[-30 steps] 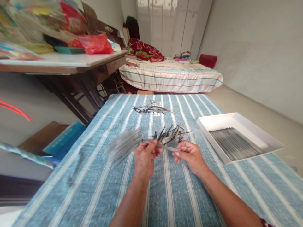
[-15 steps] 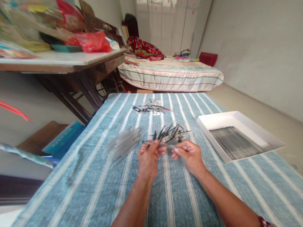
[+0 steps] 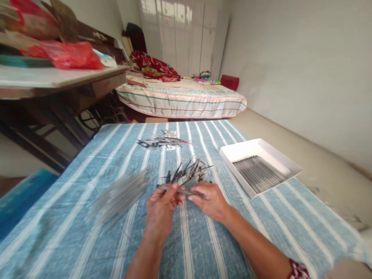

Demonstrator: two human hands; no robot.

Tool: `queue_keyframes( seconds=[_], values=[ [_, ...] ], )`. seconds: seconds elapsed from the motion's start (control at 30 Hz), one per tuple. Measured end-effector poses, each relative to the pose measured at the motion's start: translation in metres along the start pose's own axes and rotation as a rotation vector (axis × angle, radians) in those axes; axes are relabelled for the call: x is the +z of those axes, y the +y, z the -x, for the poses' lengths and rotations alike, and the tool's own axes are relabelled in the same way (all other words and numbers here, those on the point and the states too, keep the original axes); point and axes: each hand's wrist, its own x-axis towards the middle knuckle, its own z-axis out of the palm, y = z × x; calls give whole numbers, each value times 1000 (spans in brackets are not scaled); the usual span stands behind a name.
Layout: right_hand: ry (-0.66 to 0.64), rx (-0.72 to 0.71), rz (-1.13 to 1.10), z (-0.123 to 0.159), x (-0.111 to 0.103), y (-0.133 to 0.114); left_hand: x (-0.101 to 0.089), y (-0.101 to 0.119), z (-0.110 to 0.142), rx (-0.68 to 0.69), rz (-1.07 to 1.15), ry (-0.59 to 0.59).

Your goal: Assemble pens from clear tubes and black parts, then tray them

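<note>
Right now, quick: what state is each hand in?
Left hand: closed, holding a slim pen-like stick.
Right hand: closed on the same stick, near its right end.

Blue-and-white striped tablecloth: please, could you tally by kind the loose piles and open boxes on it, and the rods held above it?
Loose piles of thin grey, black or clear pieces (left pile, middle pile, far pile): 3
Open white rectangular box: 1
Slender grey rod held between left hand and right hand: 1
Total: 5
</note>
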Motion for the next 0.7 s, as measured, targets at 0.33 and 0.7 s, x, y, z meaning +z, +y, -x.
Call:
queue_keyframes(
  seconds=[0.33, 0.7],
  values=[
    [53, 65, 369, 2, -66, 19, -9, 8, -6, 39, -193, 13],
    [167, 776, 910, 52, -228, 118, -12, 15, -10, 47, -248, 153]
  ],
)
